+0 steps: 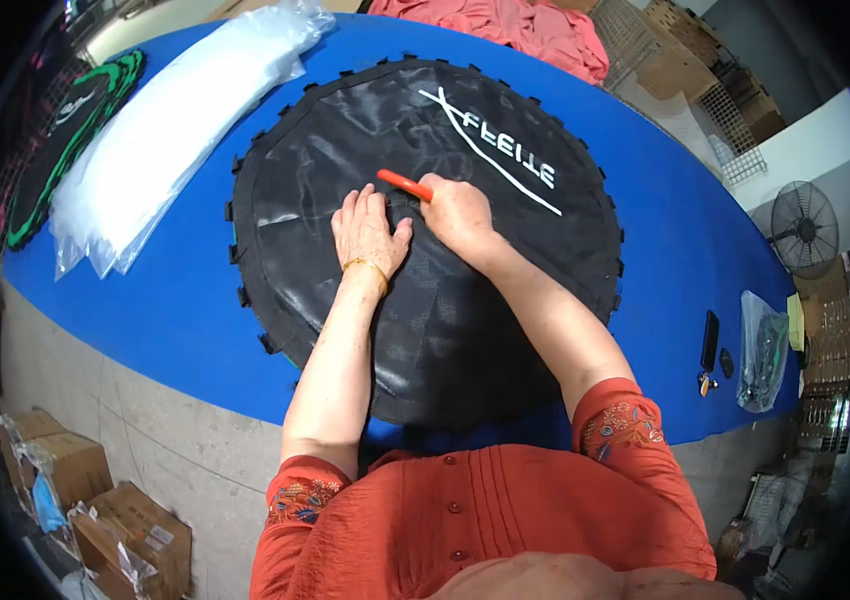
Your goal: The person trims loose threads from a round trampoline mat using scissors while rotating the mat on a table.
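Observation:
A round black mesh mat (335,150) with white lettering and short tabs around its rim lies flat in front of me. My left hand (368,232) rests palm down on its middle, fingers stretched out, with a thin bracelet at the wrist. Just to the right, my right hand (460,212) is closed around a red rod-like tool (402,184), whose end points left over the mat. The rest of that tool is hidden in my fist, so its exact kind does not show.
The mat lies on a blue-covered table (195,340). Clear plastic bags (175,130) are stacked at the left, beside a black-and-green folded piece (75,130). Pink cloth (515,30) lies at the far edge. A phone (710,340) and a bagged item (763,350) lie right.

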Demonstrator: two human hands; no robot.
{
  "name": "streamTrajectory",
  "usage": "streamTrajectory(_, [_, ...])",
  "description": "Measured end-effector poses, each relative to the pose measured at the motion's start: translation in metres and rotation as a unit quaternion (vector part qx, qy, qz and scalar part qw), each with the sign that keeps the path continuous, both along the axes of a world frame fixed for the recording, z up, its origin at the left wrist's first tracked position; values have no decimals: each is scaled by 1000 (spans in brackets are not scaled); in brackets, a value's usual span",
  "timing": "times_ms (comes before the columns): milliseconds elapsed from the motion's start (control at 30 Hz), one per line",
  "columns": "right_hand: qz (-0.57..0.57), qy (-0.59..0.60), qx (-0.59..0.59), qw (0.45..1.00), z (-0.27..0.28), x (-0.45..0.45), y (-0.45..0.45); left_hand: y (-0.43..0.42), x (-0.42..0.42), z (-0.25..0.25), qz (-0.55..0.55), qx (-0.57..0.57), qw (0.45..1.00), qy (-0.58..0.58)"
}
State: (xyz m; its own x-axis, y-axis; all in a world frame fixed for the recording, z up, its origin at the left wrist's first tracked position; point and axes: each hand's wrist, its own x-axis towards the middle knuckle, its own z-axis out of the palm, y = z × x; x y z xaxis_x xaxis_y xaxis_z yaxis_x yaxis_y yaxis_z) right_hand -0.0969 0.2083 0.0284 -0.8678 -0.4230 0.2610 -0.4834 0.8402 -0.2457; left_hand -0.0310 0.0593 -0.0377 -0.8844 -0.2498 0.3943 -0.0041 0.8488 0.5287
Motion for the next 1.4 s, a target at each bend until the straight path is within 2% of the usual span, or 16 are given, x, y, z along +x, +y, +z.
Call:
streamTrajectory(300, [-57, 59, 18, 996, -13, -49, 8, 4, 3, 2, -4, -91, 995, -39])
streamTrajectory(367, [-81, 41, 42, 995, 4, -58, 13, 5, 4, 6, 0, -91, 995, -47])
streamTrajectory(433, [-96, 48, 1, 994, 1, -76, 22, 5, 4, 6, -1, -89, 995, -49])
streamTrajectory(567, [-137, -11, -2, 991, 2, -101, 32, 5, 4, 5, -2, -86, 995, -47])
streamTrajectory(900, [-117, -22, -10, 993, 7, -92, 24, 9, 5, 10, -4, -90, 995, -50])
streamTrajectory(933, [-116, -26, -21, 993, 5, -95, 23, 9, 7, 18, -13, -81, 993, -89])
streamTrajectory(1033, [-113, -11, -31, 993, 5, -100, 21, 9, 6, 18, -13, -81, 992, -99])
streamTrajectory(1167, [-82, -34, -43, 995, 2, -100, 26, 9, 3, 6, -2, -89, 995, -53])
streamTrajectory(1267, [-64, 3, -1, 998, -2, -94, 26, 10, 3, 7, -4, -85, 995, -55])
streamTrajectory(1400, [-81, 23, -7, 996, -2, -104, 19, 10, 4, 18, -13, -78, 993, -89])
